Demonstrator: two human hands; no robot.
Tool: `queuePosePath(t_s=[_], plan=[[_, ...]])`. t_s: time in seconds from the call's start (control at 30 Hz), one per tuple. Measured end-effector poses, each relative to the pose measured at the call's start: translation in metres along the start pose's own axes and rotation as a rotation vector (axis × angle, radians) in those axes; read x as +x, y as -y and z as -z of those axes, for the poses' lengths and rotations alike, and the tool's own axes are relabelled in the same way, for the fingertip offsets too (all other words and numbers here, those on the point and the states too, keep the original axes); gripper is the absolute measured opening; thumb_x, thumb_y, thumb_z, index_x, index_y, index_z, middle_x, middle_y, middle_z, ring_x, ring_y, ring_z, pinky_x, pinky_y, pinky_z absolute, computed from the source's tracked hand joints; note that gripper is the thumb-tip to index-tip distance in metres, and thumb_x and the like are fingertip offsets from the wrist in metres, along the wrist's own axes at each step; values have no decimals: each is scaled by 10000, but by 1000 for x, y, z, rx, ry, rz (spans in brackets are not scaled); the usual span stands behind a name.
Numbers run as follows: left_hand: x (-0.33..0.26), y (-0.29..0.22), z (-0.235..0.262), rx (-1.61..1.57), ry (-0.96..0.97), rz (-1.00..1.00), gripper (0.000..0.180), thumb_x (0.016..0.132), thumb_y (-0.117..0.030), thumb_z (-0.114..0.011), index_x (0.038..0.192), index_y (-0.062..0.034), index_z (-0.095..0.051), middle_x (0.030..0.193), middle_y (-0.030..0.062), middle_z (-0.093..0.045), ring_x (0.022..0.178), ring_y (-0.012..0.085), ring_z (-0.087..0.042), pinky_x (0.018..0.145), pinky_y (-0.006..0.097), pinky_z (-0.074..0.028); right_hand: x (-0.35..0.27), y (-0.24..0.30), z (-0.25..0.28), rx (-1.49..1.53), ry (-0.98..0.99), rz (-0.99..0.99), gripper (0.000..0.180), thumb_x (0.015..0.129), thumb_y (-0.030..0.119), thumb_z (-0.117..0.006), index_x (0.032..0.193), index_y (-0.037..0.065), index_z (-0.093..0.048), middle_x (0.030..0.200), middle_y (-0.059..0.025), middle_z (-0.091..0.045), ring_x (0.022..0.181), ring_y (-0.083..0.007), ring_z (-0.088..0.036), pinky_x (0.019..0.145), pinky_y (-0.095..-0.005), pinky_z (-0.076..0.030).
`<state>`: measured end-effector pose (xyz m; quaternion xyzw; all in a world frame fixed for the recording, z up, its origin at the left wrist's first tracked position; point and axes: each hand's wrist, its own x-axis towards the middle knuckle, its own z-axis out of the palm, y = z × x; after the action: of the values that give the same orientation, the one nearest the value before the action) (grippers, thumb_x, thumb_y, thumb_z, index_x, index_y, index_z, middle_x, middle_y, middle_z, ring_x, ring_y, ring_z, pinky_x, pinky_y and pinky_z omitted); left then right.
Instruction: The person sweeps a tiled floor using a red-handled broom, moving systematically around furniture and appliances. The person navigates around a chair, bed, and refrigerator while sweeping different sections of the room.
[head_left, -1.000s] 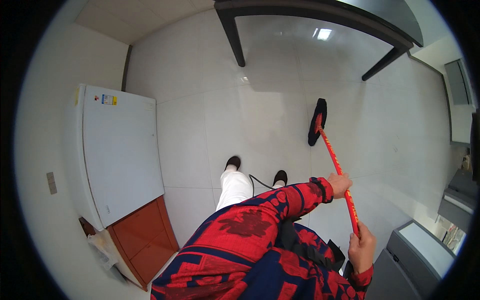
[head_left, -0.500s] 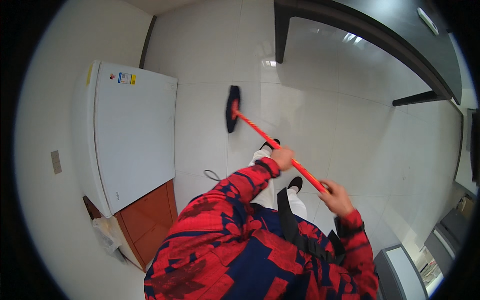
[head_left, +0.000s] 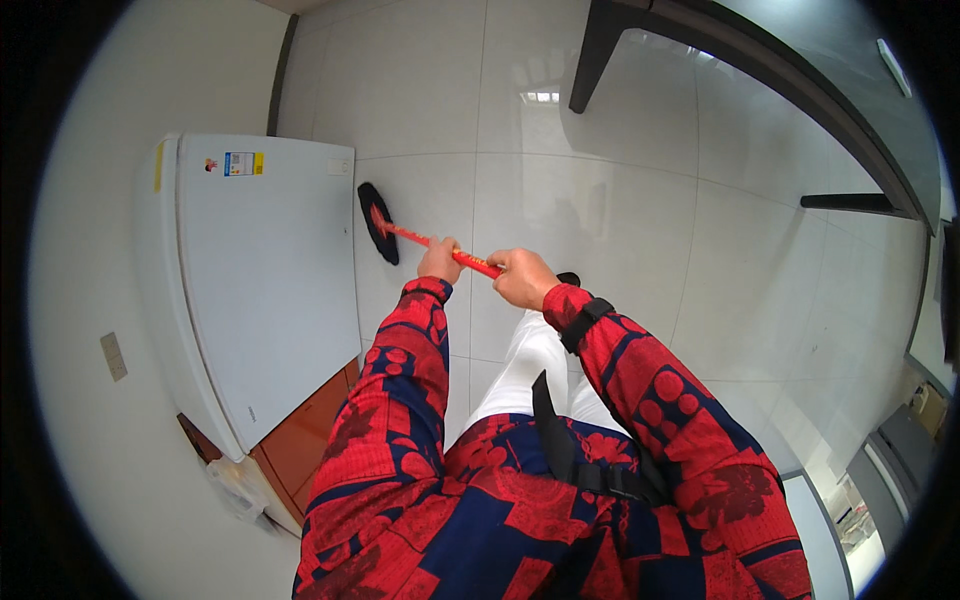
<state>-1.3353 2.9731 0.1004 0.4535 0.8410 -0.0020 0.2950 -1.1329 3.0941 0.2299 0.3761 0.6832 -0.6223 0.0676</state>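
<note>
A white chest freezer (head_left: 255, 290) is filling the left of the frame, with a black broom head (head_left: 377, 222) lying on the pale tiled floor (head_left: 600, 200) just beside its right edge. The red broom handle (head_left: 440, 246) is running from that head, left of centre, rightward and slightly down. The right hand (head_left: 523, 277) and the left hand (head_left: 439, 260) are both wrapping tightly around it, fingers fully closed.

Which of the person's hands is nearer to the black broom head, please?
Left. The left hand grips the red handle closer to the black broom head; the right hand grips farther up it.
</note>
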Motion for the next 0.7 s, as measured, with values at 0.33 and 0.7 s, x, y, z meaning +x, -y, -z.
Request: queuePosePath(t_s=[0.33,0.7], plan=[[-3,-116,-39,247,146,-133,335,783,-274,-723,1072,-144,-616,1157,207,-484,1092,404,-512,825,496,-499,-75,-75,24,122,-195,-148,392,780,100,-576,1158,8,-623,922,-197,-675,823,-300,-645,769,-374,-496],[-118,-366,-168,411,609,-611,242,791,-233,-654,1003,-124,-700,1211,263,-507,1096,477,-474,806,521,-480,-376,-159,112,274,-572,-356,329,792,67,-580,1109,-6,-631,833,-163,-632,755,-258,-593,693,-346,-483]])
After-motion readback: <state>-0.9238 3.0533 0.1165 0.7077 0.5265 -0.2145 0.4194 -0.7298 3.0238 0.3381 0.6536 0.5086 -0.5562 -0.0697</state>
